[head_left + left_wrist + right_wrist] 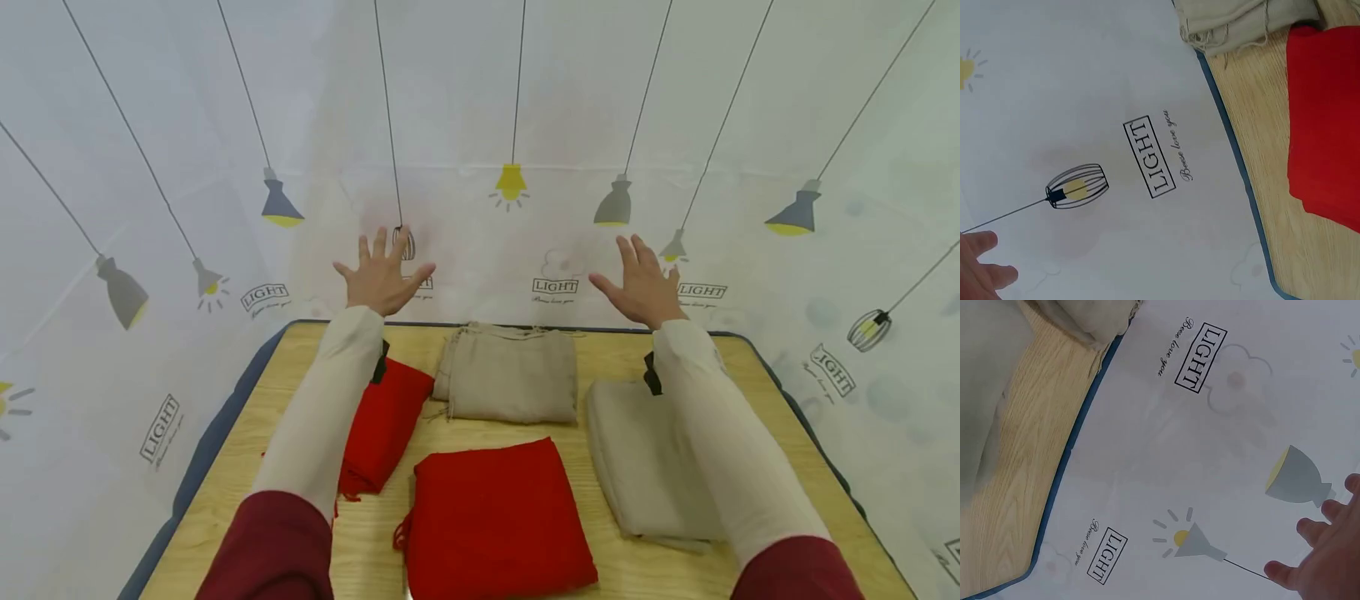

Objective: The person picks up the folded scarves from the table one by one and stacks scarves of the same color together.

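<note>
Both hands are raised with fingers spread and hold nothing. My left hand (381,279) is above the far left part of the table, in front of the printed curtain. Level with it on the right is my right hand (645,287). Below lie folded cloths: a red cloth (498,517) at the near middle, another red cloth (390,425) partly hidden by the left forearm, a beige cloth (513,375) at the far middle, and a second beige cloth (637,458) partly under the right forearm in this view. In the wrist views only some fingertips show at the edges.
The cloths lie on a wood-grain table (352,550) with a dark blue edge. A white curtain (465,100) printed with lamps and the word LIGHT surrounds the table's far side and both flanks. Loose fringe hangs from several cloth edges.
</note>
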Demonstrator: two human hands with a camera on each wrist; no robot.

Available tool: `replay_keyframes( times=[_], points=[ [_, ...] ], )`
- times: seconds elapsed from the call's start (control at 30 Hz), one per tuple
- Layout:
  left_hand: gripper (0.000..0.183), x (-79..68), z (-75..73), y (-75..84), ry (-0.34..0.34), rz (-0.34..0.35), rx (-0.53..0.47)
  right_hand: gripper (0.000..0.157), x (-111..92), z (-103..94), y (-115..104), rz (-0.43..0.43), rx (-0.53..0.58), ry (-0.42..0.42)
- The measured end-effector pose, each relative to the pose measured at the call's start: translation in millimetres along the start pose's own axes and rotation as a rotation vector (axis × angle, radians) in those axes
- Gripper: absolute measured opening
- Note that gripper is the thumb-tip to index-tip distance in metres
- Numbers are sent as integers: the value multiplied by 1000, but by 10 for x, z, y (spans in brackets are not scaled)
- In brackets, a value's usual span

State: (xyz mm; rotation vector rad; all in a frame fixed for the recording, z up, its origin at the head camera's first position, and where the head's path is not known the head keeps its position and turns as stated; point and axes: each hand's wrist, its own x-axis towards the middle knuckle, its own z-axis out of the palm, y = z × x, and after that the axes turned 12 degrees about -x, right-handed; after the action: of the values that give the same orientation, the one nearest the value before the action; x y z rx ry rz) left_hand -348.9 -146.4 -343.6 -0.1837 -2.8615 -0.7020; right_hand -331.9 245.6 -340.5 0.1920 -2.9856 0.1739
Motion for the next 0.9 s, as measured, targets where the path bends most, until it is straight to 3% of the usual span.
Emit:
replay_keyframes(
  times=[0.17,0.4,0.57,0.77,0.9],
  points=[
    [82,-69,22,-9,-20,-5,-41,88,-29,54,45,6,43,22],
    [81,-158,112,-51,-60,-44,-139,82,-111,97,17,4,122,-8],
    [82,-208,154,-65,-77,-56,-149,80,-158,170,-6,-6,178,-15],
    [84,-226,182,-79,-104,-50,-144,79,-188,255,-3,-5,289,-59],
    [84,-232,211,-91,-146,-72,-206,78,-197,306,6,2,386,-84]
  ],
)
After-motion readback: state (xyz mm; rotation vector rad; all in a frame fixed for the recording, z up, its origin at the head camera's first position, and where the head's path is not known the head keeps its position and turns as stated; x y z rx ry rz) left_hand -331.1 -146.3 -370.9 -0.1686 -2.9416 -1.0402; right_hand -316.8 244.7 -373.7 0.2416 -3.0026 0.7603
